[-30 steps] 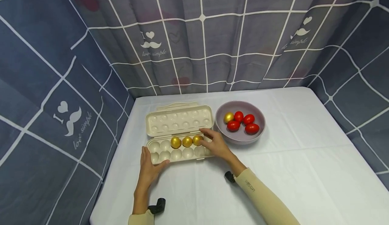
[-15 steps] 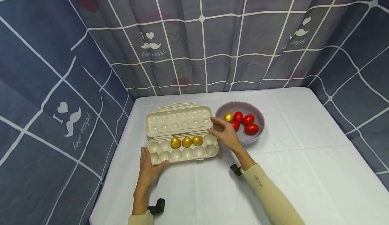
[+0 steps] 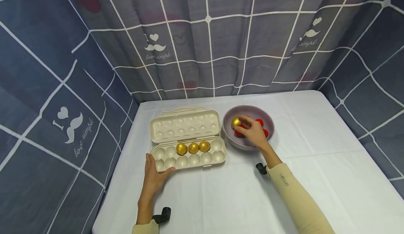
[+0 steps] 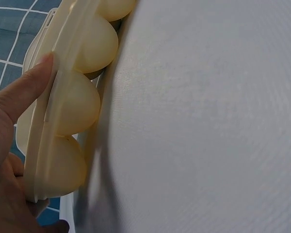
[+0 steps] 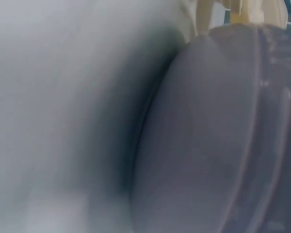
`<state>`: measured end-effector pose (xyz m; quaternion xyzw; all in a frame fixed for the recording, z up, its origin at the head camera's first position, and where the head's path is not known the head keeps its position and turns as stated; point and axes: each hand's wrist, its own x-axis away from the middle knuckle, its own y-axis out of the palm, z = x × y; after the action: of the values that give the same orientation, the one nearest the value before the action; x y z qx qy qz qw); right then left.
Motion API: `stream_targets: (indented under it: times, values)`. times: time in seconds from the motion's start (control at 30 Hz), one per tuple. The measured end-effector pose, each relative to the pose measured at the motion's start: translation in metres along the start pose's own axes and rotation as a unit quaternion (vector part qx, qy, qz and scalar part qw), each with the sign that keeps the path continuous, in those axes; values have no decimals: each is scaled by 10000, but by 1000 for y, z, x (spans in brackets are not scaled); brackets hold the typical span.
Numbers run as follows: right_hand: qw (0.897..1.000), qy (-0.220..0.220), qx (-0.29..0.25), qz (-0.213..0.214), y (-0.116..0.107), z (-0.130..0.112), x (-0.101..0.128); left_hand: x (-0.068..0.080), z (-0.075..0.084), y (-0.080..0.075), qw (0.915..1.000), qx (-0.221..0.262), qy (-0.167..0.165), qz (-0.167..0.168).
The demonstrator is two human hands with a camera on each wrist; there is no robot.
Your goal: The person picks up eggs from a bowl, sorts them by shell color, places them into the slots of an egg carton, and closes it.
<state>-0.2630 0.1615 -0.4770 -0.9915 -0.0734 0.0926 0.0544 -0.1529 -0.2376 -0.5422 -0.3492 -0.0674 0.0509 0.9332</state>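
Observation:
A cream egg carton [image 3: 188, 155] lies open on the white table, its lid [image 3: 184, 125] folded back. Three gold eggs [image 3: 193, 147] sit in the back row; the other cups are bare. My left hand [image 3: 155, 172] grips the carton's front left corner, thumb [image 4: 29, 92] along the rim above the cups [image 4: 82, 102]. My right hand [image 3: 250, 128] is inside the grey bowl [image 3: 228, 135], fingers bent loosely down over the red eggs [image 3: 260, 122], fingertips touching a gold egg [image 3: 235, 122]. The bowl's outer wall [image 5: 223, 136] fills the blurred right wrist view.
Blue-grey checked curtains enclose the table on the left, back and right. White cloth [image 3: 315, 156] stretches in front and to the right of the bowl. The table's left edge runs close to my left forearm.
My right hand has left the carton's right end and moved right and back into the bowl, onto the eggs. The left hand and the carton have stayed put.

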Motion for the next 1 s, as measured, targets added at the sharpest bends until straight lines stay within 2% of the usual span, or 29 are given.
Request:
stream_targets:
  times: [0.2, 0.4, 0.6, 0.77, 1.0]
  values:
    - [9998, 83, 114, 117, -5, 23, -9, 1, 1, -1, 10000, 95, -11, -25]
    - [9980, 118, 490, 383, -5, 27, -15, 0, 2, 0, 9999, 126, 57, 25]
    - [9942, 499, 877, 360, -3, 31, -22, 2, 1, 2, 9998, 193, -12, -16]
    - [9902, 720, 1173, 215, -1, 35, -28, 3, 0, 3, 9999, 159, -12, -8]
    - [9856, 696, 1534, -132, 3, 38, -36, 1, 0, 1, 9999, 131, -11, 5]
